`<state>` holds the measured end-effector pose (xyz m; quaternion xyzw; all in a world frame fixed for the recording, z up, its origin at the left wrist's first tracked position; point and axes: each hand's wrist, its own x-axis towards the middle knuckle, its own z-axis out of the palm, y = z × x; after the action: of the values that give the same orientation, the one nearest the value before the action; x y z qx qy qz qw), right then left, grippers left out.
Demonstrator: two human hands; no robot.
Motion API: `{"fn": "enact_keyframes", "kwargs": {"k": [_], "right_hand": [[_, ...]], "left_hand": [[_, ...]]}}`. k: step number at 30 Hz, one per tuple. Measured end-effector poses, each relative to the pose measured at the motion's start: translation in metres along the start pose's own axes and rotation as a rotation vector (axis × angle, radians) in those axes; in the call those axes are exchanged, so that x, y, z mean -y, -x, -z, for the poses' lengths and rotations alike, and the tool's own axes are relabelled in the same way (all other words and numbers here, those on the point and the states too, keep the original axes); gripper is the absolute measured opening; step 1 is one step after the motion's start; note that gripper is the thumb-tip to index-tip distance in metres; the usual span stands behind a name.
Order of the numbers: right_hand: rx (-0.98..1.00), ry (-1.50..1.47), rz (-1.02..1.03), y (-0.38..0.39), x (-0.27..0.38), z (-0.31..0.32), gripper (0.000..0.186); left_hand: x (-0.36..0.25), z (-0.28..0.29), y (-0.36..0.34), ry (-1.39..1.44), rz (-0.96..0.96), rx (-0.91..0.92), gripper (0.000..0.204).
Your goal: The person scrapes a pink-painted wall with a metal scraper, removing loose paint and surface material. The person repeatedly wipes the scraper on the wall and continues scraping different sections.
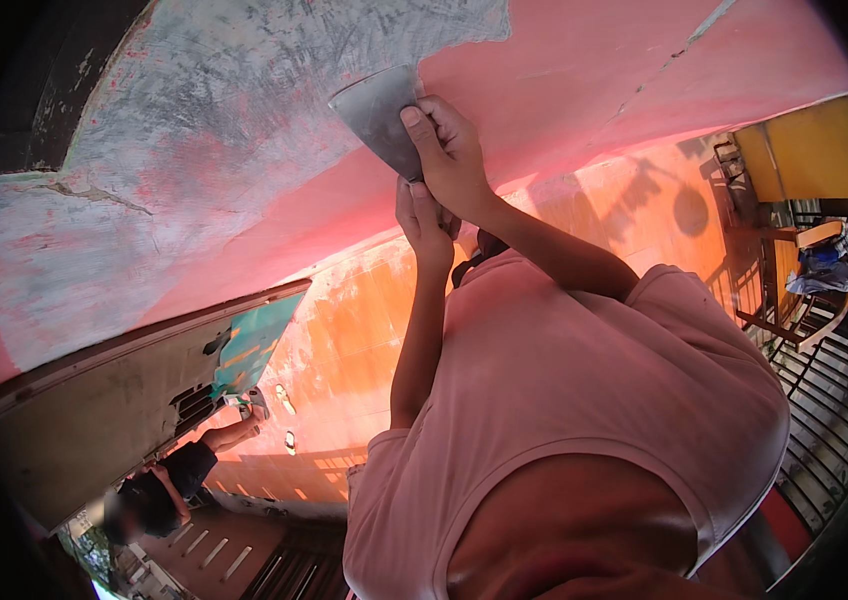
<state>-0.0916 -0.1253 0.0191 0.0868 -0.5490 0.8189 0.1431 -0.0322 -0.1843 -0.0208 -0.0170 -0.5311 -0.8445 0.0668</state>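
Before one pink wall [564, 80], two forearms [564, 240] reaching forward, right hand [452, 150] and left hand [428, 222] closed on one putty knife [384, 115]

Cannot see the handle of the scraper [380, 118], covered by the right hand [458, 158] and left hand [428, 222] toward twelve o'clock. Cannot make out the blurred head of the person [189, 466] at eight. Cut off: yellow panel [829, 150] at two, dark panel [69, 80] at ten.

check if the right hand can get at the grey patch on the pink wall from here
Likely yes: the right hand holds the flat scraper with its blade at the edge of the grey patch, and nothing visible blocks the way.
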Motion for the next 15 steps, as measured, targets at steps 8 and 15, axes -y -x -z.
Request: {"fn": "enact_keyframes", "kwargs": {"k": [8,15], "right_hand": [[0.046,0.111,-0.119,0.03,-0.043,0.028,0.029],[0.047,0.162,-0.12,0.031,-0.043,0.036,0.03]], "left_hand": [[0.047,0.023,0.031,0.032,0.133,-0.051,0.028],[0.053,0.018,0.037,0.04,0.216,-0.093,0.037]]}}
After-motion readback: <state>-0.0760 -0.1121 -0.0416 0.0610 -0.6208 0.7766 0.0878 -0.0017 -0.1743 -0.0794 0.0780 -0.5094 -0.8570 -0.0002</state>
